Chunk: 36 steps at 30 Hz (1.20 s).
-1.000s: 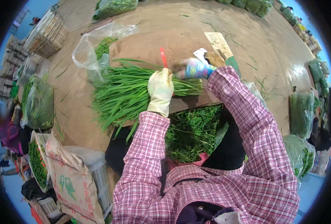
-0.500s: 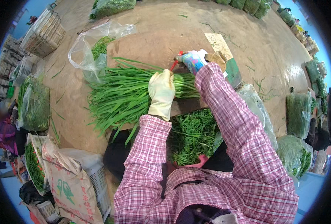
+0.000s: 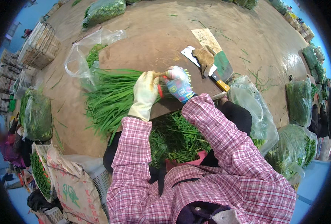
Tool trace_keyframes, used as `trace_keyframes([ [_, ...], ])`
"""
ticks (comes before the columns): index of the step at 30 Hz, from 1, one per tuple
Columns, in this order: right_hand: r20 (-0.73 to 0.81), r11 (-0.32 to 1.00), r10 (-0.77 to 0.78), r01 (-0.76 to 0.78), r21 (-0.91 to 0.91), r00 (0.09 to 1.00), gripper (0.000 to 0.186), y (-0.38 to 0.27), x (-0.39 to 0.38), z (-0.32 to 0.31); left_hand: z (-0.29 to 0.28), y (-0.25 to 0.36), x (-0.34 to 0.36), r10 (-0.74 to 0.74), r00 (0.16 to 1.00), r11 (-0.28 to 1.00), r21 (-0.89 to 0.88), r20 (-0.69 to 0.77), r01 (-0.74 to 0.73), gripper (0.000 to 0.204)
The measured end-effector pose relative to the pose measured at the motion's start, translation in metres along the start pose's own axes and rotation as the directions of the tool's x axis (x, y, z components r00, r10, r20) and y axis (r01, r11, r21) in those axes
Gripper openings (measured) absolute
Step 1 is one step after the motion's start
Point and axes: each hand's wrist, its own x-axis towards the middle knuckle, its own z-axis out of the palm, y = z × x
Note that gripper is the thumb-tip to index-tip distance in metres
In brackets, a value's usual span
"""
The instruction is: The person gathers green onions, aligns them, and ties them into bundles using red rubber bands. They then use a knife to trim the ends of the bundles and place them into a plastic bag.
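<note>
My left hand (image 3: 144, 93), in a cream rubber glove, is closed on a bundle of long green leafy stalks (image 3: 107, 95) lying across a brown board (image 3: 132, 52). My right hand (image 3: 178, 84), in a blue patterned glove, is closed on a red tie (image 3: 160, 90) around the bundle near its pale stem ends, beside my left hand. A cleaver (image 3: 188, 54), a brown leather item (image 3: 204, 59) and a knife with a yellow handle (image 3: 221, 84) lie on the board's right part. Below the board, cut greens (image 3: 184, 132) fill a pink container (image 3: 173, 164) between my legs.
Clear plastic bags (image 3: 79, 48) (image 3: 253, 112) lie either side. Wrapped bales of greens (image 3: 38, 115) (image 3: 299, 102) and stacked crates (image 3: 38, 44) stand around the floor. A crate with a paper sack (image 3: 76, 190) is at lower left. Another person (image 3: 14, 147) sits at far left.
The red tie has moved from beyond the bundle onto it. My right hand has brought it down beside my left hand, which has shifted slightly. The cleaver and knife handle are now uncovered.
</note>
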Motion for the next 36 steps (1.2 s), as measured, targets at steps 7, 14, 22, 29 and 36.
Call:
trace_keyframes([
  [7, 0.072, 0.994, 0.028, -0.036, 0.104, 0.997, 0.010, 0.012, -0.002, -0.002, 0.006, -0.004, 0.006, 0.107, 0.993, 0.994, 0.015, -0.042, -0.107, 0.009],
  [14, 0.506, 0.875, 0.066, 0.194, -0.443, 0.860, 0.105, -0.013, 0.000, -0.041, 0.006, -0.001, 0.015, -0.174, 0.981, 0.977, 0.137, 0.088, 0.161, 0.013],
  [22, 0.646, 0.961, -0.012, 0.188, -0.204, 0.763, 0.068, 0.017, 0.030, -0.034, -0.008, -0.005, 0.021, -0.082, 0.996, 0.995, 0.054, 0.030, 0.080, 0.015],
  [29, 0.641, 0.953, -0.026, 0.213, -0.216, 0.767, 0.061, 0.022, 0.029, -0.029, -0.022, 0.028, -0.030, 0.081, 0.939, 0.996, -0.014, -0.333, -0.090, 0.021],
  [36, 0.670, 0.952, 0.053, 0.165, -0.258, 0.740, 0.061, 0.011, 0.038, -0.035, 0.018, -0.003, 0.025, -0.219, 0.962, 0.964, 0.115, -0.162, 0.238, 0.008],
])
